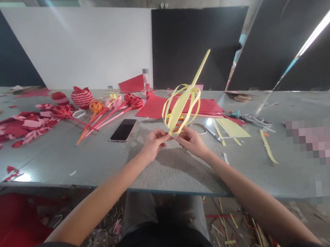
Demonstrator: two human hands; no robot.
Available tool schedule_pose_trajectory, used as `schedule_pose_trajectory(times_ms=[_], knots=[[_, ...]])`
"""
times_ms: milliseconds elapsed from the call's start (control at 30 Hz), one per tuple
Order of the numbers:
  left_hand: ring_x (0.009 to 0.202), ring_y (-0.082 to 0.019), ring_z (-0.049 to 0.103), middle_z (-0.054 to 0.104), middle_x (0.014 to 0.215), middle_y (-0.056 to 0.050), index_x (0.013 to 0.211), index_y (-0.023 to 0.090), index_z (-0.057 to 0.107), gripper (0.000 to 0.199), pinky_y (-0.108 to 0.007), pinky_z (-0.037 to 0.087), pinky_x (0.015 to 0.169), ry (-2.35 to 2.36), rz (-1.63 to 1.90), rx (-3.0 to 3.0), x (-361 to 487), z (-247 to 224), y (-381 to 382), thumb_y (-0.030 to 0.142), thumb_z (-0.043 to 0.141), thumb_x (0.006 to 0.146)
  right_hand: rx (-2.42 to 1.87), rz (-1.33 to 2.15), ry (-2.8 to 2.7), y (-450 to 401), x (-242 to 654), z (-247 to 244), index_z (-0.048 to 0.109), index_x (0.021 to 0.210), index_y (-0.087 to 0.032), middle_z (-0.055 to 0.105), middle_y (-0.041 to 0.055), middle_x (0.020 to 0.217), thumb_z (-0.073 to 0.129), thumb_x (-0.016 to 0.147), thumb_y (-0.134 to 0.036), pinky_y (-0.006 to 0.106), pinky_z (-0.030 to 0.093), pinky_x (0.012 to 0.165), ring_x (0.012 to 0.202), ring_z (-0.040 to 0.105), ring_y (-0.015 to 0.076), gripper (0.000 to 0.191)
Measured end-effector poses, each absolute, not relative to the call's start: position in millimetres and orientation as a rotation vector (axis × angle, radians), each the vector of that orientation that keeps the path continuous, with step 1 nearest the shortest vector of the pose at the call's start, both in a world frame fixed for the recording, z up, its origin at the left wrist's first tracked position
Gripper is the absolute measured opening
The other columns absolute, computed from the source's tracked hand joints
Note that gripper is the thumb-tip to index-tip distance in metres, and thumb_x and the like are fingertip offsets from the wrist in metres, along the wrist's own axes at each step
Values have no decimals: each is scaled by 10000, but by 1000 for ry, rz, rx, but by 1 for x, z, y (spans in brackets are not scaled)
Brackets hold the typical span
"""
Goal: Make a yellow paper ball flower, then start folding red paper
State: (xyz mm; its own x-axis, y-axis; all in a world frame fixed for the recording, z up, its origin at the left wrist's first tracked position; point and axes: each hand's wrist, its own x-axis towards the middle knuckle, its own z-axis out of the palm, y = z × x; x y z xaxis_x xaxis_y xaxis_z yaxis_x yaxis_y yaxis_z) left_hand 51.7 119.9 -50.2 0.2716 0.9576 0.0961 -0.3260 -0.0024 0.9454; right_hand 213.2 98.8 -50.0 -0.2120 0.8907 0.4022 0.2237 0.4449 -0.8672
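Observation:
Both hands hold up a yellow paper flower [178, 109] made of looped strips, with a long thin stem pointing up and to the right. My left hand [154, 142] pinches its lower end from the left. From the right, my right hand [192, 140] grips the same lower end, its fingers closed on the strips. The two hands nearly meet above the table. Partly behind the loops lie scissors [178, 118] with a yellow and red handle. To the right of my right hand is a metal cutter knife [213, 130] beside yellow paper [234, 127].
A phone [123, 130] lies left of my hands on the grey table [99, 159]. Finished paper flowers [117, 104] and a red-and-pink woven ball [82, 97] are behind it. Red paper sheets [149, 107], a clear bottle [146, 79] and grey cord [256, 121] stand or lie further back.

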Motion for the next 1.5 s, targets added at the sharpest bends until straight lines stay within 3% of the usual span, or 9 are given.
schedule_pose_trajectory(times_ms=[333, 467, 633, 800, 1000, 1133, 1233, 1333, 1500], knots=[[640, -98, 595, 637, 699, 23, 649, 190, 474, 282, -198, 375, 501, 762, 1159, 1169, 51, -52, 119, 235, 741, 569, -973, 877, -1699, 96, 212, -54, 544, 995, -196, 352, -105, 458, 574, 791, -436, 225, 283, 376, 377, 333, 75, 316], [628, -89, 577, 630, 691, 31, 674, 187, 499, 257, -197, 402, 515, 765, 1163, 1214, 52, -50, 115, 225, 736, 582, -989, 826, -1700, 97, 212, -55, 558, 943, -193, 390, -85, 523, 612, 758, -410, 219, 280, 391, 412, 336, 62, 290], [645, -99, 582, 639, 725, 45, 874, 223, 482, 383, -198, 408, 516, 761, 1230, 1252, 55, -47, 111, 225, 748, 598, -1051, 636, -1654, 100, 213, -58, 551, 841, -199, 466, -48, 633, 629, 733, -375, 221, 299, 423, 456, 394, 57, 220], [675, -126, 603, 644, 739, 23, 1092, 229, 484, 550, -206, 411, 519, 708, 1219, 1354, 53, -45, 109, 248, 759, 616, -1112, 481, -1655, 99, 217, -56, 484, 601, -202, 441, -50, 504, 665, 677, -373, 244, 294, 455, 458, 362, 74, 260], [674, -110, 613, 626, 779, 28, 991, 233, 582, 420, -190, 380, 498, 677, 1043, 1298, 49, -45, 113, 280, 763, 616, -1158, 497, -1658, 95, 219, -50, 403, 493, -209, 367, -57, 433, 645, 662, -395, 252, 255, 443, 437, 297, 67, 349], [665, -107, 611, 635, 794, 14, 930, 229, 611, 351, -187, 375, 480, 694, 944, 1263, 46, -48, 118, 339, 757, 629, -1147, 597, -1666, 97, 221, -53, 500, 628, -190, 392, -57, 492, 637, 667, -414, 243, 247, 438, 459, 309, 70, 265], [563, -87, 572, 601, 682, 22, 874, 212, 628, 303, -185, 350, 439, 715, 878, 1246, 43, -51, 122, 368, 742, 640, -1132, 693, -1675, 99, 223, -57, 532, 742, -179, 397, -58, 524, 619, 680, -422, 239, 253, 437, 469, 318, 74, 265], [432, -44, 461, 517, 563, 54, 825, 188, 637, 267, -179, 321, 408, 738, 845, 1261, 41, -53, 123, 325, 750, 625, -1127, 765, -1682, 99, 223, -60, 521, 757, -184, 404, -57, 534, 615, 672, -432, 238, 258, 433, 466, 324, 75, 279], [408, -26, 408, 509, 574, 50, 758, 168, 644, 191, -171, 293, 385, 753, 839, 1381, 41, -54, 122, 295, 725, 641, -1117, 817, -1701, 95, 221, -58, 512, 739, -195, 425, -49, 542, 617, 653, -414, 235, 265, 430, 470, 327, 73, 258]])
